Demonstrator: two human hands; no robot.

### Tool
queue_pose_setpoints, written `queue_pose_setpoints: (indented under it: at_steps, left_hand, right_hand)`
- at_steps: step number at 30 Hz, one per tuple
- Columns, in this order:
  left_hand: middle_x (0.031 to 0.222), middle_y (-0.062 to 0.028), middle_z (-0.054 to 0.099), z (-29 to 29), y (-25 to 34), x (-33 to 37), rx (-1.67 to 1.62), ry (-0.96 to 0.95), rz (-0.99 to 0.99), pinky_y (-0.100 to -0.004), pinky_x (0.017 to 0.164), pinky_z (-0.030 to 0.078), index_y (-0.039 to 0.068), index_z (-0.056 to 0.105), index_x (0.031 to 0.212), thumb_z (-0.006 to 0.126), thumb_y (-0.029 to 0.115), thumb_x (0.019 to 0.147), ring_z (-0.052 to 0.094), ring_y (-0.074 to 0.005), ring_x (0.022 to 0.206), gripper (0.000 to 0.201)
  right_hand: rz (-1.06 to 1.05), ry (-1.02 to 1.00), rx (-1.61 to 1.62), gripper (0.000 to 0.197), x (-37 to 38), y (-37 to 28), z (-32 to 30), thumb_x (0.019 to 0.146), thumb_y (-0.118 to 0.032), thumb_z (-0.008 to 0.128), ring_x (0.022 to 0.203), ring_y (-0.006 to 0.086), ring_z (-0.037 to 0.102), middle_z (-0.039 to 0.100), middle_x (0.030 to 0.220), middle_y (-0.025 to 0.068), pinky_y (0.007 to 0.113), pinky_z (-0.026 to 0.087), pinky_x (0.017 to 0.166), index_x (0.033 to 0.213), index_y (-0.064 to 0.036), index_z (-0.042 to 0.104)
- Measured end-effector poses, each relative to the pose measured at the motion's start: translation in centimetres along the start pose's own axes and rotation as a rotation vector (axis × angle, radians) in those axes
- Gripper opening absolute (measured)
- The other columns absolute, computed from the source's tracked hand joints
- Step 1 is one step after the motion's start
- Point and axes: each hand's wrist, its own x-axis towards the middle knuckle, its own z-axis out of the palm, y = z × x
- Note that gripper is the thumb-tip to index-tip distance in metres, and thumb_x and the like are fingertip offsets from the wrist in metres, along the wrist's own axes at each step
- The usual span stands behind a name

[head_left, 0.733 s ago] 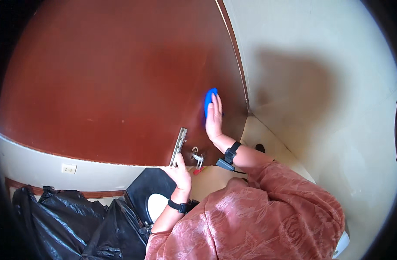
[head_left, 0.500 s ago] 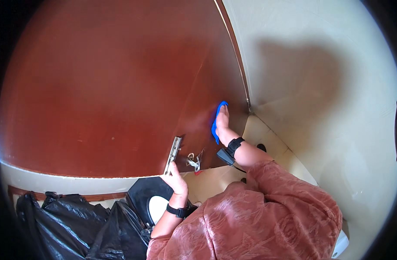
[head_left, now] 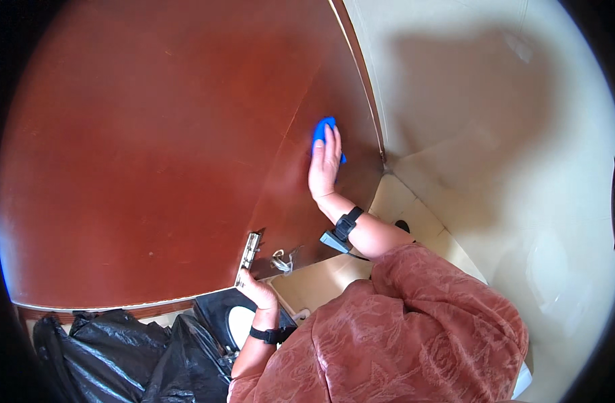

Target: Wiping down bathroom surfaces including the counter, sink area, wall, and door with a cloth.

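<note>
A large reddish-brown wooden door [head_left: 139, 148] fills the upper left of the head view. My right hand [head_left: 323, 168] lies flat against its face near the hinge side, pressing a blue cloth [head_left: 321, 131] onto the wood. A black band with a small device sits on that wrist. My left hand [head_left: 257, 290] grips the door's free edge just below the metal latch plate [head_left: 250, 250]. Keys [head_left: 281, 262] hang from the lock beside it.
A cream wall [head_left: 496, 134] meets the door frame at the right, with tiled floor [head_left: 395, 201] below. Black plastic bags [head_left: 119, 356] lie at the lower left. A dark object with a white round part [head_left: 230, 322] sits under my left hand.
My right hand with the blue cloth dipped lower on the door, then slid back up along its face. My left hand stayed on the door's edge.
</note>
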Motion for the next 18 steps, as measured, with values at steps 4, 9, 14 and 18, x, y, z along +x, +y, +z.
queue_pose_setpoints:
  at_steps: [4, 9, 14, 18]
  left_hand:
    - [0.093, -0.0059, 0.069, 0.6, 1.3, -0.2, -0.035, -0.036, 0.033, -0.0336, 0.072, 0.048, -0.002, 0.069, 0.101, 0.048, 0.042, 0.104, 0.060, -0.0156, 0.083, 0.049]
    - [0.095, -0.0069, 0.069, 0.5, 1.2, -0.2, 0.016, 0.021, 0.044, -0.0355, 0.076, 0.050, -0.003, 0.069, 0.104, 0.047, 0.045, 0.104, 0.061, -0.0172, 0.086, 0.053]
    - [0.084, -0.0052, 0.065, 0.9, 1.5, -0.7, 0.044, 0.047, 0.058, -0.0330, 0.067, 0.044, -0.002, 0.069, 0.095, 0.045, 0.044, 0.105, 0.057, -0.0155, 0.079, 0.053]
    - [0.089, -0.0042, 0.066, 0.7, 1.1, -0.8, 0.028, 0.055, 0.074, -0.0317, 0.069, 0.044, -0.001, 0.069, 0.098, 0.046, 0.046, 0.104, 0.057, -0.0143, 0.083, 0.053]
  right_hand:
    - [0.489, 0.095, -0.068, 0.058, -0.5, 9.2, -0.8, 0.107, -0.040, 0.040, 0.142, 0.0429, 0.039, 0.041, 0.153, 0.0264, 0.048, 0.030, 0.119, 0.151, -0.0020, 0.043]
    - [0.535, 0.097, -0.009, 0.060, 4.9, 7.0, 0.8, 0.107, -0.039, 0.038, 0.143, 0.0417, 0.037, 0.042, 0.153, 0.0274, 0.047, 0.028, 0.120, 0.149, 0.0035, 0.042]
    - [0.023, 0.081, 0.044, 0.051, 13.5, -2.3, 1.9, 0.108, -0.035, 0.042, 0.142, 0.0419, 0.039, 0.040, 0.154, 0.0255, 0.047, 0.029, 0.119, 0.147, -0.0028, 0.047]
    - [-0.171, 0.111, 0.001, 0.048, 15.7, -1.2, 2.0, 0.107, -0.034, 0.045, 0.141, 0.0411, 0.040, 0.042, 0.153, 0.0247, 0.047, 0.030, 0.118, 0.144, -0.0049, 0.051]
